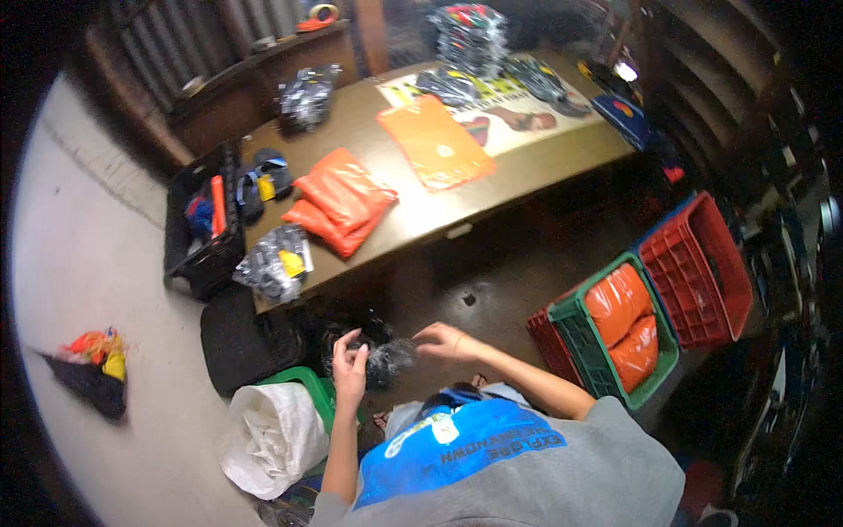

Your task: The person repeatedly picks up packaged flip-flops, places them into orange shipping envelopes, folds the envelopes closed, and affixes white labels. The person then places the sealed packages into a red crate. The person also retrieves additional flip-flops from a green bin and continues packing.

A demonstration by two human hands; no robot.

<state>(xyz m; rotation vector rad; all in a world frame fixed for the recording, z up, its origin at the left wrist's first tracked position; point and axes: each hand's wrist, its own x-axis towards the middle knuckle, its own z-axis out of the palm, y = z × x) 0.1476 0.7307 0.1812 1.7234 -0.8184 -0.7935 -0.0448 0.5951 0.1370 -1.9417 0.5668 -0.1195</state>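
Observation:
My left hand [349,369] is raised in front of my body, with its thumb and fingers apart. My right hand [448,342] reaches in from the other side, fingers pointing left. Between them is a dark bundle in clear plastic wrap [390,362], blurred, its edges close to both hands. Whether either hand grips it cannot be made out. More dark, shiny plastic shows behind my left fingers. Beyond my hands stands a brown table [421,217] bearing stacked orange plastic packets [342,197], a flat orange packet [438,141] and a clear-wrapped pack with a yellow tag [276,263].
A green crate [566,329] with orange packets stands right, beside a red crate [714,277]. At left are a black crate [172,244], a white woven sack [244,454] and a green container [306,379]. Wrapped packs [469,39] are stacked at the table's back.

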